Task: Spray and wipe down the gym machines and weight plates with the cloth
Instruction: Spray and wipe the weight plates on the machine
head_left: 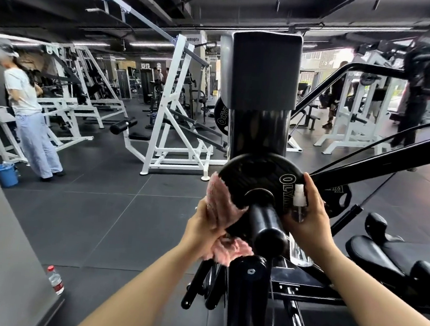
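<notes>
Hiding plate (260, 172) edge: cloth (220, 205) | spray bottle (299, 204) half-covered by right hand (310, 218)

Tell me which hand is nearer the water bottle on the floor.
Left. The left hand presses the pink cloth above right of the water bottle; the right hand is farther right.

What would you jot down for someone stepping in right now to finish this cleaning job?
Left hand: presses the pink cloth against the left face of the weight plate, fingers straight.
Right hand: fingers curled round the small clear spray bottle, held against the plate's right edge.
The plate sits on the black machine's peg.
Done: wiping of this plate is under way; how much is clean cannot be told.
Left: finish this plate, then the plate behind, the seat pads and the other machines.
</notes>
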Motion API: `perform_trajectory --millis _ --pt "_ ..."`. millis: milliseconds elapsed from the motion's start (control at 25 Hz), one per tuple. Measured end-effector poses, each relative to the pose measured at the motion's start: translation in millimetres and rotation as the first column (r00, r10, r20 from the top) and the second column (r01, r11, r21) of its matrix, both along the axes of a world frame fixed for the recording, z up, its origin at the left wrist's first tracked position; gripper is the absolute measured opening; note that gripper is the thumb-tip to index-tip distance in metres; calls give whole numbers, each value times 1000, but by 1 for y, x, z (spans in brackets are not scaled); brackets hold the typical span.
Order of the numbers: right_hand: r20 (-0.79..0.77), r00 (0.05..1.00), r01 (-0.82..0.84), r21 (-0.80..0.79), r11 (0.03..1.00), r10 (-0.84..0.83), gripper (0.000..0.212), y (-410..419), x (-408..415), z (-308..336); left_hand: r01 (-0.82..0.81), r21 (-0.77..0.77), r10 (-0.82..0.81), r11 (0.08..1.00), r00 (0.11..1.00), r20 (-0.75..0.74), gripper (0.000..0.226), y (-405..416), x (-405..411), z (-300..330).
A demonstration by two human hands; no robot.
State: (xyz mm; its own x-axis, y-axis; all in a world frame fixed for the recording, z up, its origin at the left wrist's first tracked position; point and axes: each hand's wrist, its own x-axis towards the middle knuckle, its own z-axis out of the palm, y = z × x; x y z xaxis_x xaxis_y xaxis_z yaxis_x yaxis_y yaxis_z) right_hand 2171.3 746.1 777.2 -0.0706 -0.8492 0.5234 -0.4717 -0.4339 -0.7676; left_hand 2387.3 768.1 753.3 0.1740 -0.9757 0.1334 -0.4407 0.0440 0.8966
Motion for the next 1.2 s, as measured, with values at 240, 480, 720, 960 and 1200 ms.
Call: perform_trajectory --millis 240,480,720,960,1200 --pt "61 996 -78 111 991 72 86 -4 -10 19 -150 -254 109 956 980 -168 34 -9 42 57" --pt "-134 991 -21 1 1000 21 64 -12 9 65 247 -415 -51 876 902 428 68 -38 -14 153" --pt "-387 915 -216 -226 950 116 64 -12 28 107 322 -282 -176 904 880 442 66 -36 14 125" --pt "-520 852 -129 -103 986 57 72 -20 20 84 396 -90 -327 914 851 411 74 -29 21 117" --pt "-504 862 -120 -94 988 57 77 -20 25 76 330 -77 -303 941 921 246 75 -47 20 92"
